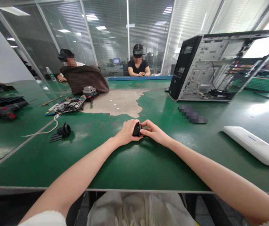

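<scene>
Both my hands meet over the middle of the green table point(134, 163). Between them sits a small black part point(137, 130), mostly hidden by fingers. My left hand point(127, 132) is curled around its left side. My right hand point(153, 131) pinches its right side with fingertips and thumb. The part rests on or just above the table mat; I cannot tell which.
An open computer case point(219, 67) lies on its side at the back right. A white panel point(254, 145) lies at the right. At the left are a circuit board point(66, 105), a black plug with white cable point(63, 129) and a drill point(6, 112). Two people sit across the table.
</scene>
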`<state>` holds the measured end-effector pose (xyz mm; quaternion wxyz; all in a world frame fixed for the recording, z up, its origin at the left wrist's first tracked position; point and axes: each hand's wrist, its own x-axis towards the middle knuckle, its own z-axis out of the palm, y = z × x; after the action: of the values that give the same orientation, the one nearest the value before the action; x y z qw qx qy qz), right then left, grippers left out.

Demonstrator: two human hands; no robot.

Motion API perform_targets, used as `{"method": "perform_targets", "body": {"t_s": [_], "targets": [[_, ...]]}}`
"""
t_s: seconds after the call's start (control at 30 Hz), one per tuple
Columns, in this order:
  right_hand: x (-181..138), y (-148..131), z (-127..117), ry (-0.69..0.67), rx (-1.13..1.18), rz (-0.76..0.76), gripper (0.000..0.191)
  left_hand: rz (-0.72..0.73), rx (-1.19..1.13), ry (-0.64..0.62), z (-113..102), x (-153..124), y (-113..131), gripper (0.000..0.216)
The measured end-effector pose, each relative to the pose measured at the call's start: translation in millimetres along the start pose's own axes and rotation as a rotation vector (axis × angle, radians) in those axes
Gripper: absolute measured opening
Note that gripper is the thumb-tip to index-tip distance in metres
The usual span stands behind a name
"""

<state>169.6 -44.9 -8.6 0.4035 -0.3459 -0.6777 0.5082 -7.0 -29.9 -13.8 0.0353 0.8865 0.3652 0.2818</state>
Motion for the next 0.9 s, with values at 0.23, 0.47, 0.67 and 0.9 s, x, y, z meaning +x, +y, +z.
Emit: {"method": "perform_targets", "body": {"t_s": [0.23, 0.47, 0.67, 0.9], "targets": [[-4.1, -2.9, 0.8, -0.006, 0.016, -0.051, 0.027, -0.006, -0.020, -0.008, -0.3, -0.4, 0.7, 0.055], [1.1, 0.0, 3.6, 0.099, -0.021, 0.033, 0.025, -0.029, -0.021, -0.019, -0.7, -0.1, 1.9, 0.055], [-1.5, -1.6, -2.1, -0.022, 0.007, -0.043, 0.028, -0.023, -0.008, -0.025, -1.0, -0.6, 2.2, 0.055], [-1.7, -5.2, -0.2, 0.023, 0.002, -0.035, 0.022, -0.004, 0.002, -0.013, 0.9, -0.4, 0.6, 0.056]]}}
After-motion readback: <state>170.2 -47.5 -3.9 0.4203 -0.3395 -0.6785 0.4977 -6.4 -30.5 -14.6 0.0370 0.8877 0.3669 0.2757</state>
